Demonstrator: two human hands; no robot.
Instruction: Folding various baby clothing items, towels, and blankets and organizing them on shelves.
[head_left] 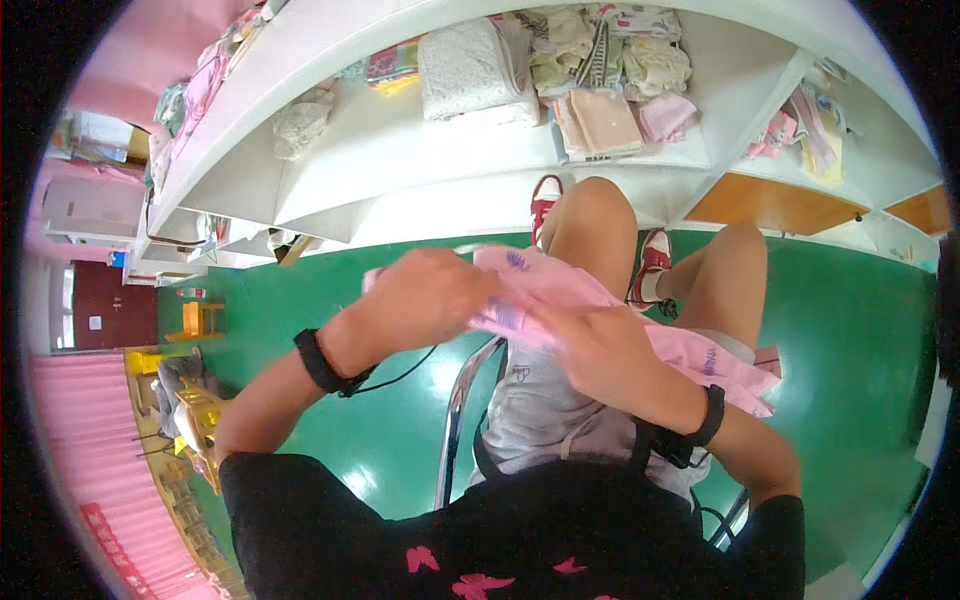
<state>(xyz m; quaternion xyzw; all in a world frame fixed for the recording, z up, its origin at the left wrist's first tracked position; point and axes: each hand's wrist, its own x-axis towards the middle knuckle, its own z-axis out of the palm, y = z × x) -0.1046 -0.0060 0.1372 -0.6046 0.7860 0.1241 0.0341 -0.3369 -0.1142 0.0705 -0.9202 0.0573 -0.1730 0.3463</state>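
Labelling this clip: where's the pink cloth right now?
In the head view, slightly right of centre: the pink cloth is over the person's lap, left hand near its left end, right hand at its middle.

My cloth (pixel 560 283) is pink, printed with purple-blue motifs (pixel 517 261). My shirt (pixel 560 520) is black with pink butterflies (pixel 483 586), my shorts (pixel 545 410) pale grey, my wristbands (pixel 312 358) black; my shoes (pixel 545 208) are red and white. Floor (pixel 850 310): green. Shelf unit (pixel 385 150): white, with an orange-brown panel (pixel 780 204). Curtain (pixel 85 400): pink. Door (pixel 125 295): dark red.
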